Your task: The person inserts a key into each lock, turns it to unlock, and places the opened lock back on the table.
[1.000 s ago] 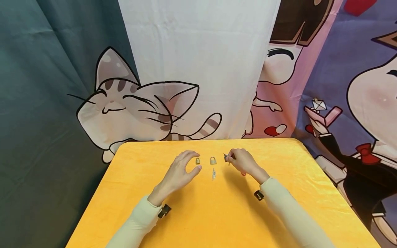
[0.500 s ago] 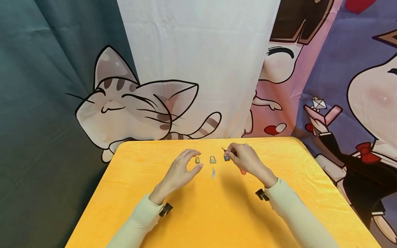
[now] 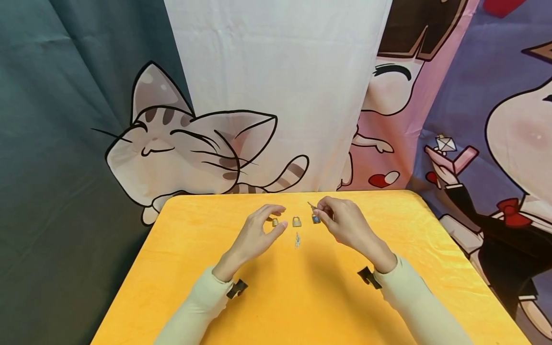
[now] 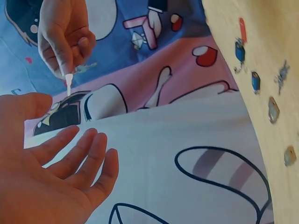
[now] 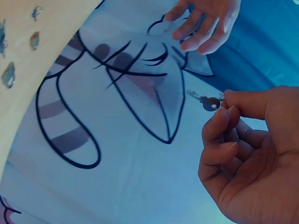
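Note:
In the right wrist view my right hand [image 5: 252, 149] pinches a small metal key [image 5: 211, 103] between thumb and fingers, its blade pointing away from the hand. The head view has my right hand [image 3: 347, 223] above and beside a blue padlock [image 3: 316, 219]. My left hand [image 3: 258, 232] hovers with thumb and fingers apart around a small brass padlock [image 3: 275, 222], holding nothing. Between the hands a larger brass padlock [image 3: 296, 222] lies on the yellow table. Nearer than it lies a small bunch of keys [image 3: 297, 240].
The yellow tabletop [image 3: 276, 306] stretches toward the body. A red item [image 4: 242, 30] lies beside a blue object [image 4: 239, 50] in the left wrist view. Behind the table hangs a printed curtain [image 3: 276, 57] with a cartoon cat.
My right hand has drawn up slightly from the blue padlock, and the key has tilted so it points away. My left hand has shifted slightly to the right. The padlocks stay in place.

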The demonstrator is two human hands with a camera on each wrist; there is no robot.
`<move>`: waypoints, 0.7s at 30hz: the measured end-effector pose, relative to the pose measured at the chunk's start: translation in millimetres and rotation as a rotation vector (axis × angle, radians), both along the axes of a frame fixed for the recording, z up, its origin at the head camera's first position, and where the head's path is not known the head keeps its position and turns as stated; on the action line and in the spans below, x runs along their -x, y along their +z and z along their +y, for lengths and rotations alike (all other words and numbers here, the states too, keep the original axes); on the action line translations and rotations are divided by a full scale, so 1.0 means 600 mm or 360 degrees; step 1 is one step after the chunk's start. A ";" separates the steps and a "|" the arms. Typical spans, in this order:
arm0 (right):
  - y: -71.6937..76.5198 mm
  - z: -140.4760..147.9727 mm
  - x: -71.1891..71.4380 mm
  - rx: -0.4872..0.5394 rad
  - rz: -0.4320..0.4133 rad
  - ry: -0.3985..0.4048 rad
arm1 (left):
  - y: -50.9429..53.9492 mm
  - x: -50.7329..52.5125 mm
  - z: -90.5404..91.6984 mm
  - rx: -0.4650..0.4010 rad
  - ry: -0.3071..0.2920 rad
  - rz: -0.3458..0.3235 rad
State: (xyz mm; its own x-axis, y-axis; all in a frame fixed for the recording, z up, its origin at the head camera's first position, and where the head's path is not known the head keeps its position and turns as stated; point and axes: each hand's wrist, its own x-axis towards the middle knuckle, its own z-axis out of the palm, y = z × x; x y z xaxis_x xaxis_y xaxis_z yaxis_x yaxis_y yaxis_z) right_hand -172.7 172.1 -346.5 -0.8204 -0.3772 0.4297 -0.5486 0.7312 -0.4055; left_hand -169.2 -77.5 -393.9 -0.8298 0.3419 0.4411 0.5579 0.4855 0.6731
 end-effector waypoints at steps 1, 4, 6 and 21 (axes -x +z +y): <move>0.003 -0.001 -0.004 0.0018 0.0020 0.0021 | 0.002 0.000 0.002 -0.0026 -0.0016 -0.0002; 0.008 -0.004 -0.016 0.0071 0.0082 0.0092 | 0.007 -0.001 0.008 -0.0100 -0.0044 -0.0008; 0.010 -0.007 -0.022 0.0098 0.0120 0.0138 | 0.010 -0.002 0.011 -0.0144 -0.0042 -0.0020; 0.018 -0.023 -0.051 0.0153 0.0161 0.0337 | 0.029 -0.017 0.032 -0.0427 -0.0153 -0.0155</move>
State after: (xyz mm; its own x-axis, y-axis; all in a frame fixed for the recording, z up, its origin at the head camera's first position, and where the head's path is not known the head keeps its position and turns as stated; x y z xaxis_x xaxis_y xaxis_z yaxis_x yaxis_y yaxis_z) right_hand -142.4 158.2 -335.5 -0.6783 -0.4894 0.5481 -0.7269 0.5563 -0.4028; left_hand -159.3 -58.0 -376.4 -0.8420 0.3032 0.4462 0.5193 0.2313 0.8227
